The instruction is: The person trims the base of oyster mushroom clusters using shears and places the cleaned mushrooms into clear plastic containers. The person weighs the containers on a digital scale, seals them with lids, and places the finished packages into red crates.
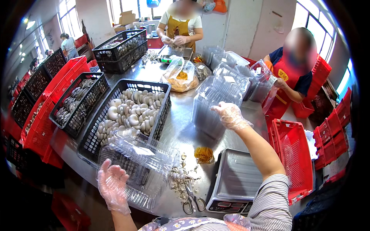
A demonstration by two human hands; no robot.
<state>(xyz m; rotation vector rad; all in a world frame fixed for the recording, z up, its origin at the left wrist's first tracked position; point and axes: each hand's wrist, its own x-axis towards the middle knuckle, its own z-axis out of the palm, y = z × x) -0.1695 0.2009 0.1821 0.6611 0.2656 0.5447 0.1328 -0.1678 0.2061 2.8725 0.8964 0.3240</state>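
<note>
In a thin clear glove, my left hand point(113, 184) is at the near edge of the steel table, behind the clear plastic wall of an open clamshell box point(141, 176), fingers spread; whether it grips the box I cannot tell. The box's lid overlaps a black crate point(166, 115) of pale grey oyster mushrooms point(136, 109). My right hand point(231, 115), also gloved, is raised beside a stack of clear clamshell boxes point(215, 106), its fingers curled; I cannot tell if it holds anything. Scissors point(193, 199) lie near mushroom trimmings point(180, 180) and yellow rubber bands point(203, 155).
A digital scale point(237, 176) sits at the near right, with a red crate point(294, 156) beyond it. More mushroom crates point(78, 101) stand at the left. A bag of rubber bands point(182, 79) is mid-table. Co-workers work across the table point(179, 31) and at the right point(289, 75).
</note>
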